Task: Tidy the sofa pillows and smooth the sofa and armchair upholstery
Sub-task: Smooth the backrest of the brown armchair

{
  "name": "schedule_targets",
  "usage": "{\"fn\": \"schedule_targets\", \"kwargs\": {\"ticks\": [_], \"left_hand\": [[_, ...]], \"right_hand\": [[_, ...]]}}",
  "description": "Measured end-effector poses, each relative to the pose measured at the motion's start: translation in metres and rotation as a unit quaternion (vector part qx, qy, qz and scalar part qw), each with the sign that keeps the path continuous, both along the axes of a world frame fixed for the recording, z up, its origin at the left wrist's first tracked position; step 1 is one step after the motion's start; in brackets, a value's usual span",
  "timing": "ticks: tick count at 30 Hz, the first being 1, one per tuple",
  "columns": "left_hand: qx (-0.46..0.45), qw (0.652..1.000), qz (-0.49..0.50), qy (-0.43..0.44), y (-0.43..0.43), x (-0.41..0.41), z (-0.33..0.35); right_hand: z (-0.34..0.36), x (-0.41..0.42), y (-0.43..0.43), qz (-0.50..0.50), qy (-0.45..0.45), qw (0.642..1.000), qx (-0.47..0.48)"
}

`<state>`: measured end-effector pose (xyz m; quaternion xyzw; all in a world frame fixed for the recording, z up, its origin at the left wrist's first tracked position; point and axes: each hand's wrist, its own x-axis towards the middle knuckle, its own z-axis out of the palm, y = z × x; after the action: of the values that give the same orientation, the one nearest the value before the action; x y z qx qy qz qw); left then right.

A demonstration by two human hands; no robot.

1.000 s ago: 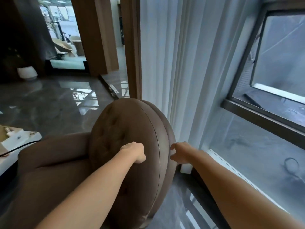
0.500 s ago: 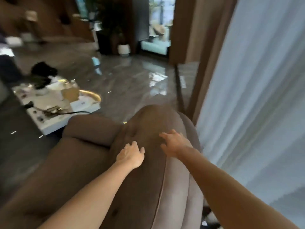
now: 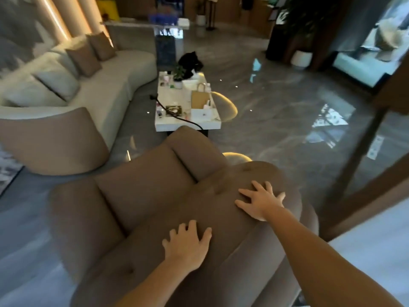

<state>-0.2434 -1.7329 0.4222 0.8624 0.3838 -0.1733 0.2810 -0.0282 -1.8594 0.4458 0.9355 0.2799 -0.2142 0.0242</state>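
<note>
Bottom centre of frame: left hand (image 3: 187,247) lies flat, fingers spread, palm down on the padded backrest of the brown armchair (image 3: 141,209), gripping nothing. Just up and to the right, right hand (image 3: 261,202) also flat w/ fingers splayed wide, pressed on the rounded top of the same backrest; nothing held. Both forearms come in from the lower edge. The two hands are near each other but not touching.

Armchair fills the lower middle: seat cushion and both arms visible, a tufted button low on the back.

Beyond it, mid frame, a white coffee table (image 3: 188,122) w/ clutter: brown paper bag (image 3: 199,98), small potted plant (image 3: 178,79), black cable trailing off the near edge. Smaller bits too blurry to name.

Left side, a pale curved sofa (image 3: 106,89) w/ pillows (image 3: 84,56) leaning in a row along its back, some tan, some light. Glossy grey floor (image 3: 276,120) spreads to the right; large dark plant in a white pot (image 3: 301,57) upper right.
</note>
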Motion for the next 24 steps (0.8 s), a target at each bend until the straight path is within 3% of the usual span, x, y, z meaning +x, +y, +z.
{"fn": "schedule_targets", "kwargs": {"ticks": [4, 8, 16, 24], "left_hand": [[0.043, 0.998, 0.035, -0.028, -0.013, 0.004, -0.011], [0.058, 0.994, 0.093, -0.030, -0.034, 0.002, -0.012], [0.168, 0.981, 0.035, -0.088, -0.111, -0.017, -0.018], [0.172, 0.981, 0.011, -0.091, -0.118, -0.053, -0.033]], "right_hand": [[-0.011, 0.022, -0.003, 0.106, -0.034, 0.994, 0.020], [-0.017, 0.034, -0.004, 0.228, -0.006, 0.974, 0.008], [-0.032, 0.017, -0.033, 0.219, -0.005, 0.976, 0.000], [-0.042, -0.029, -0.058, 0.174, -0.016, 0.985, 0.005]]}}
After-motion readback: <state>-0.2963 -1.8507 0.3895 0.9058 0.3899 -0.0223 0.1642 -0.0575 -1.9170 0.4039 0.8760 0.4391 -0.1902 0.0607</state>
